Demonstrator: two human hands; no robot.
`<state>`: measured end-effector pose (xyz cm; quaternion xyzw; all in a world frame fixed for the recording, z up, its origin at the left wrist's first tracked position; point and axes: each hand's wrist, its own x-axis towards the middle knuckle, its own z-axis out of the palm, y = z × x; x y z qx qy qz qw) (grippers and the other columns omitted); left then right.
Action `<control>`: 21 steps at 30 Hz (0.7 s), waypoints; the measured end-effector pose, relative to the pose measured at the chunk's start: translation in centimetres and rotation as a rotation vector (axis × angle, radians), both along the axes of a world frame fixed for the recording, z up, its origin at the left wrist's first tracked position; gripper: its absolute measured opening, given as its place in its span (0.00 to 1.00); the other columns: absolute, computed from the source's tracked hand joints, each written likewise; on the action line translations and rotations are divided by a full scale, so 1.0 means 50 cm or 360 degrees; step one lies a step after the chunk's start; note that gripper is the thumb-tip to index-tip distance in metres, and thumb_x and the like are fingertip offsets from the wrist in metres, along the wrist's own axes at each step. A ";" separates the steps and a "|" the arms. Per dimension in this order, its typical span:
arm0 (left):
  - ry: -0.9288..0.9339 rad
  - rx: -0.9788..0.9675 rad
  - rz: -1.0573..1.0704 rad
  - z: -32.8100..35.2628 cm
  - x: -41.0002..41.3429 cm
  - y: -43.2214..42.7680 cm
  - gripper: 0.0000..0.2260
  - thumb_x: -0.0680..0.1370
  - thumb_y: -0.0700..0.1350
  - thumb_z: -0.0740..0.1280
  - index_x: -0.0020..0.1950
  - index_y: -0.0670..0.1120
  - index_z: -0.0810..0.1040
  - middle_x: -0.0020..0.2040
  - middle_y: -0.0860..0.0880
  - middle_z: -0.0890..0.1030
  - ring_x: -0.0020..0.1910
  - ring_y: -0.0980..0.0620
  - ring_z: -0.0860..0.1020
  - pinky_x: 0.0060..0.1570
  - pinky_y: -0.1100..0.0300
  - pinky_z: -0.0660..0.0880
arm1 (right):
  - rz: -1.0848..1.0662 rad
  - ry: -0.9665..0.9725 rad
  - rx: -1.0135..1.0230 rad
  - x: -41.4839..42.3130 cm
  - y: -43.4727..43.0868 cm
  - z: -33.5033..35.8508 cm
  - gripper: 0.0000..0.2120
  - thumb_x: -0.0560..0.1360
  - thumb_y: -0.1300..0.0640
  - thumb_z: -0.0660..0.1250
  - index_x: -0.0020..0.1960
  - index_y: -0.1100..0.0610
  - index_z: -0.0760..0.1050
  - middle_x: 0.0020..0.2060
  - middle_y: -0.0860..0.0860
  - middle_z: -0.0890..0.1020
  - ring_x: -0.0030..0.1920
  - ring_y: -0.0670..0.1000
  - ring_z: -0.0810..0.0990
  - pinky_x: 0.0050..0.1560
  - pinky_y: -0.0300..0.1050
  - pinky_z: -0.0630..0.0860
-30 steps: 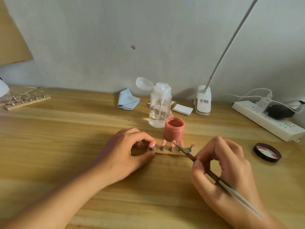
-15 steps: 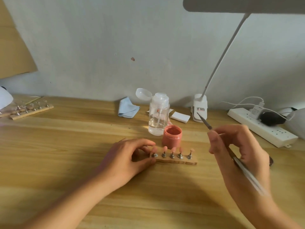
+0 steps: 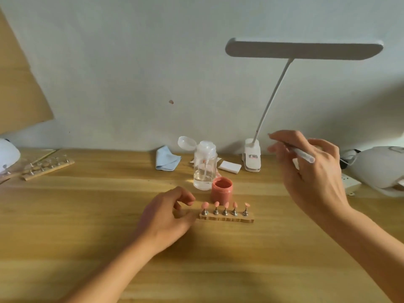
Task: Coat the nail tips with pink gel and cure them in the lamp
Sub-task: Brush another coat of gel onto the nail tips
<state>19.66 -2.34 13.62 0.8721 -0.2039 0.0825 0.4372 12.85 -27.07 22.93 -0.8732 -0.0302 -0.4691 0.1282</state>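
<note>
Your five nail tips (image 3: 225, 205) look coated pink, only curing in the white curing lamp (image 3: 376, 171) seems left; your right hand (image 3: 312, 169) grips the brush (image 3: 302, 154), and your left hand (image 3: 166, 217) is loosely curled and empty beside the holder (image 3: 227, 219).

Five pink nail tips (image 3: 226, 204) on wooden holder (image 3: 227, 218), open gel jar (image 3: 222, 191) behind

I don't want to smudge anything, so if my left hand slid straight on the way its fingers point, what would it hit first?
The left hand points right along the table, so it would likely meet the left end of the wooden holder first, then the leftmost pink nail tip.
</note>
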 end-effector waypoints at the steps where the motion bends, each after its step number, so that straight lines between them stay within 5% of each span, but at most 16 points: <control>1: 0.0008 0.0108 -0.0032 -0.003 0.000 -0.001 0.09 0.68 0.52 0.70 0.47 0.58 0.78 0.45 0.64 0.81 0.45 0.64 0.77 0.45 0.68 0.72 | -0.0084 0.0022 0.0006 -0.014 -0.024 -0.006 0.10 0.82 0.54 0.57 0.58 0.52 0.75 0.42 0.47 0.86 0.46 0.51 0.81 0.64 0.49 0.62; 5: -0.0063 0.0325 -0.0072 -0.006 -0.001 -0.008 0.11 0.72 0.51 0.73 0.51 0.61 0.79 0.43 0.74 0.77 0.46 0.68 0.76 0.41 0.76 0.69 | -0.0585 0.0689 0.0138 -0.085 -0.146 -0.089 0.10 0.81 0.49 0.62 0.60 0.50 0.72 0.57 0.55 0.82 0.52 0.59 0.81 0.60 0.56 0.70; 8: -0.0043 0.0276 -0.0078 -0.002 -0.002 -0.011 0.11 0.72 0.50 0.75 0.52 0.60 0.80 0.40 0.68 0.80 0.44 0.68 0.76 0.39 0.76 0.69 | -0.0692 0.1235 0.0563 -0.123 -0.197 -0.145 0.32 0.68 0.38 0.72 0.65 0.49 0.65 0.63 0.58 0.76 0.59 0.59 0.77 0.61 0.57 0.73; 11: 0.0041 0.0186 -0.0145 0.003 -0.010 -0.021 0.12 0.73 0.47 0.74 0.51 0.62 0.77 0.44 0.66 0.82 0.43 0.68 0.78 0.41 0.76 0.69 | -0.0573 0.1218 0.0725 -0.114 -0.203 -0.161 0.38 0.63 0.36 0.73 0.66 0.51 0.64 0.65 0.58 0.75 0.62 0.59 0.76 0.61 0.58 0.74; 17: 0.0159 0.0128 -0.0438 0.000 -0.038 -0.053 0.15 0.79 0.40 0.66 0.56 0.62 0.75 0.51 0.67 0.83 0.54 0.70 0.78 0.52 0.74 0.69 | -0.0542 0.1186 0.0446 -0.065 -0.181 -0.131 0.32 0.70 0.37 0.70 0.64 0.51 0.62 0.62 0.54 0.77 0.56 0.58 0.80 0.55 0.57 0.77; 21: 0.0056 -0.0175 -0.0241 0.039 -0.038 -0.058 0.10 0.79 0.40 0.65 0.51 0.56 0.78 0.47 0.61 0.85 0.49 0.63 0.80 0.52 0.63 0.75 | -0.0584 0.0731 0.0201 -0.046 -0.144 -0.118 0.27 0.73 0.37 0.64 0.63 0.52 0.64 0.42 0.48 0.80 0.53 0.56 0.81 0.60 0.56 0.70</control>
